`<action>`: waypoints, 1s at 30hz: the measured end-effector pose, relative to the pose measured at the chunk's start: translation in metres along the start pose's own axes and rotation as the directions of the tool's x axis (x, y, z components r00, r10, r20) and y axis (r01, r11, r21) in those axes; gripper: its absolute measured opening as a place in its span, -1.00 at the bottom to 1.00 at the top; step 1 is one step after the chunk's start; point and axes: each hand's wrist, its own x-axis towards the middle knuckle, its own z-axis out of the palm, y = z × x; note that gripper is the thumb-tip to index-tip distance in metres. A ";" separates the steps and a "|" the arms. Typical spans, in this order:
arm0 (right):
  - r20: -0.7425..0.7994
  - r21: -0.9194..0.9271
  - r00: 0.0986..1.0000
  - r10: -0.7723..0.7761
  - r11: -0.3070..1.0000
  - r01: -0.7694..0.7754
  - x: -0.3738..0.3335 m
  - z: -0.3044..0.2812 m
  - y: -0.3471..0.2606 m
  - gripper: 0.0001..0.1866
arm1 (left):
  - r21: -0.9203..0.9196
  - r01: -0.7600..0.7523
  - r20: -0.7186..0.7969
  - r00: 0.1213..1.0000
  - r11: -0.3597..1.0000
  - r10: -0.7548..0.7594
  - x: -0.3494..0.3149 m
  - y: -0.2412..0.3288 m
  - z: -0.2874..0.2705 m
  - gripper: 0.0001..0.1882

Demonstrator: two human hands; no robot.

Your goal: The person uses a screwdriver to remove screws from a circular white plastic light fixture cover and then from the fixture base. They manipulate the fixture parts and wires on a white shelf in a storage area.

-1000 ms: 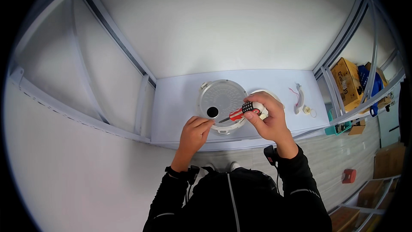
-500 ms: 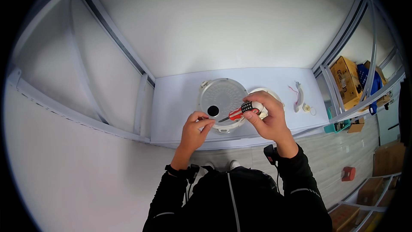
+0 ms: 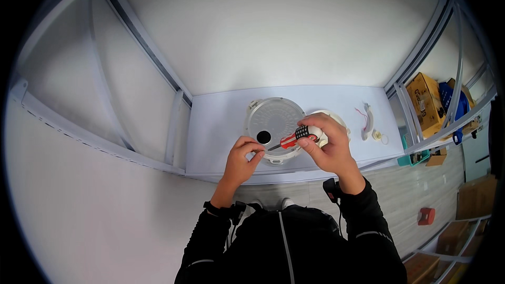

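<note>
My right hand point(image 3: 330, 144) is closed round the thick handle of a red, black and white screwdriver point(image 3: 289, 141). Its shaft points left and down, toward the fingertips of my left hand point(image 3: 243, 159). Those fingers are pinched together at the screwdriver's tip; whatever sits between them is too small to make out. Beneath both hands lies a round, pale lid-like part point(image 3: 276, 118) with a light rim and a ringed, speckled face. A black round spot point(image 3: 263, 137) shows on its near left part. Partly behind my right hand is a second round cream-white part point(image 3: 336, 118).
On the right of the white table point(image 3: 215, 126) lie a curved white piece point(image 3: 368, 121) with a red wire and a small yellowish ring-shaped part point(image 3: 376, 135). Metal posts frame both sides. Beyond the right end are a cardboard box point(image 3: 426, 105) and a teal basket point(image 3: 413, 158); a red stool point(image 3: 426, 216) stands on the floor.
Both hands and the screwdriver keep nearly the same pose. The whole view has shifted very slightly, with the table and parts a little lower and to the right.
</note>
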 end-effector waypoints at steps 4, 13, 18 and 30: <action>-0.015 0.005 1.000 -0.013 1.000 0.013 0.002 0.005 0.000 -0.62 | 0.009 0.035 0.015 0.999 0.999 -0.035 0.001 0.002 -0.001 -0.88; 0.090 -0.003 0.996 0.009 1.000 -0.009 0.012 0.018 -0.005 -0.59 | -0.002 -0.049 -0.016 0.999 0.999 0.049 0.000 -0.006 0.000 -0.85; 0.121 0.014 0.992 0.024 1.000 -0.026 0.018 0.022 -0.006 -0.59 | -0.006 -0.056 -0.013 0.998 0.998 0.056 -0.001 -0.007 0.000 -0.85; 0.248 -0.062 0.967 0.050 0.997 -0.035 0.033 0.024 -0.012 -0.59 | 0.026 -0.065 -0.002 0.998 0.998 0.065 0.000 -0.012 -0.001 -0.84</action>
